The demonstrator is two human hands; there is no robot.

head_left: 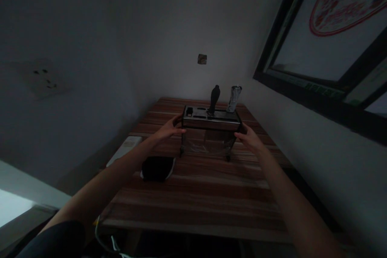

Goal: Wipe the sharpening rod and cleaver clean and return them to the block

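Both hands grip a knife holder [208,125] by its two ends. It has a slotted metal top, a see-through lower body and small dark feet close to or on the tabletop. My left hand [171,127] holds the left end, with the thumb along the front and the other fingers partly hidden behind. My right hand [248,137] clasps the right end in the same way. From the top rises a black handle [215,97]; what it belongs to is hard to make out. Beside it stands a silvery, crinkled thing [234,98], flared at its upper end.
The holder is over a wood-striped table [196,201]. A dark pouch-like item [157,168] with a pale edge lies near my left forearm. A white box [127,147] sits by the left edge. Walls enclose the table, with a dark-framed picture [338,36] on the right. Light is dim.
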